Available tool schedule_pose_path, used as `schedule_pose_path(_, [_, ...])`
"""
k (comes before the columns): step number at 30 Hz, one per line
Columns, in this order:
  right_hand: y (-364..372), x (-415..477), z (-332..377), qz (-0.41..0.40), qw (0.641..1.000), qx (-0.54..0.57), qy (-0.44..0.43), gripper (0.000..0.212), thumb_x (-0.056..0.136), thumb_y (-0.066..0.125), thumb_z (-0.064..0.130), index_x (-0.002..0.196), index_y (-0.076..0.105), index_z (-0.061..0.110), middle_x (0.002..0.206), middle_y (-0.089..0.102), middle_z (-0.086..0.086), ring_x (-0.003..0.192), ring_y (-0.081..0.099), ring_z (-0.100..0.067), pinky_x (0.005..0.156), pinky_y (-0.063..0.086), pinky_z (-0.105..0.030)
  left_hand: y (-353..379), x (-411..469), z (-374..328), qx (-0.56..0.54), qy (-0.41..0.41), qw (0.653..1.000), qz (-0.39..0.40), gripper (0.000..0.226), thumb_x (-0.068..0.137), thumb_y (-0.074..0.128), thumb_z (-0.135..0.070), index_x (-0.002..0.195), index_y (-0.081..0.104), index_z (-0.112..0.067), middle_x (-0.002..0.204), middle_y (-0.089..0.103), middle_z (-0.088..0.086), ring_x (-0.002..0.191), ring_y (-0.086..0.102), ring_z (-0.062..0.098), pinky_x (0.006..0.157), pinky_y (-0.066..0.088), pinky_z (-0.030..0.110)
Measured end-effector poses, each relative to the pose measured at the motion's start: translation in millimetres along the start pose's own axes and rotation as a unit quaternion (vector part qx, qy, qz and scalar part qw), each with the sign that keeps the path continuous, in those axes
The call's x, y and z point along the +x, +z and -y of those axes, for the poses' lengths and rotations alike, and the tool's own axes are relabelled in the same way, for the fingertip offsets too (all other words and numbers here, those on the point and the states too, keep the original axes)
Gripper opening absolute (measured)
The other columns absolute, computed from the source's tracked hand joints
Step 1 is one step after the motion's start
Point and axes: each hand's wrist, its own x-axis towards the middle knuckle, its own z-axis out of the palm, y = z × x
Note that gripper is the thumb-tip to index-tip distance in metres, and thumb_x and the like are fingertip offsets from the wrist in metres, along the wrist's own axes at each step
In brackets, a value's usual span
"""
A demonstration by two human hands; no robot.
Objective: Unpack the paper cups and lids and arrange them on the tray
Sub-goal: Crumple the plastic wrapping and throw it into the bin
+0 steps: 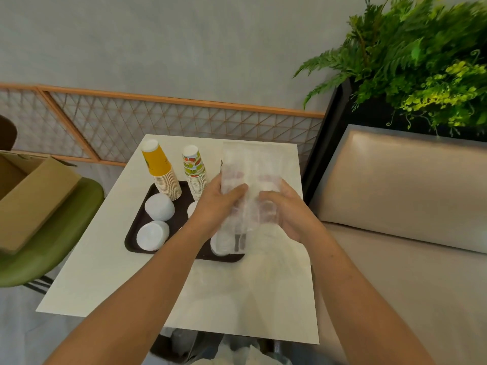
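A dark tray [133, 233] lies on the white table. On its far side stand a yellow stack of paper cups [160, 169] and a patterned stack of paper cups [195, 172], both upside down. Two white lid stacks [159, 206] [152, 235] sit at the tray's left, and another white stack [222, 245] shows at its near right. Over the tray's right side, my left hand [218, 204] and my right hand [284, 209] both grip a clear plastic sleeve [250, 175] that stands upright and blurred. Its contents are unclear.
The white table [118, 280] has open surface in front of the tray. A cardboard box [31, 196] rests on a green chair [79, 233] at the left. A beige bench [395, 196] and green plants [421, 61] are at the right. Crumpled plastic [237, 351] lies below the table's near edge.
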Motion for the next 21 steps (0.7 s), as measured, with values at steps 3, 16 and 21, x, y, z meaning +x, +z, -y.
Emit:
schedule_pose_path(3, [-8, -3, -2, 0.035, 0.997, 0.071, 0.022, 0.047, 0.101, 0.053, 0.0, 0.137, 0.062, 0.029, 0.107, 0.076, -0.006, 0.1, 0.072, -0.024, 0.084, 0.062, -0.047, -5, 1, 0, 0.039, 0.034, 0.998, 0.027, 0.031, 0.1, 0.071, -0.023, 0.129, 0.063, -0.029, 0.112, 0.075, 0.004, 0.097, 0.074, 0.025, 0.078, 0.064, 0.038])
schedule_pose_path(16, [-26, 6, 1, 0.077, 0.982, -0.02, -0.169, 0.052, 0.081, 0.042, -0.03, 0.076, 0.081, 0.003, 0.089, 0.063, -0.004, 0.089, 0.066, -0.018, 0.077, 0.056, -0.03, -26, 1, -24, -0.214, -0.162, 0.943, 0.196, 0.066, 0.095, 0.053, -0.063, 0.141, 0.065, -0.017, 0.143, 0.063, 0.013, 0.132, 0.06, 0.033, 0.11, 0.042, 0.048])
schedule_pose_path(21, [-42, 15, 19, 0.152, 0.932, -0.265, -0.194, 0.061, 0.076, 0.035, -0.025, 0.085, 0.084, 0.01, 0.113, 0.059, -0.009, 0.11, 0.06, -0.017, 0.092, 0.049, -0.022, -22, 5, -35, 0.1, -0.067, 0.98, 0.158, 0.031, 0.103, 0.064, -0.035, 0.116, 0.075, -0.009, 0.113, 0.078, 0.014, 0.112, 0.072, 0.031, 0.097, 0.055, 0.046])
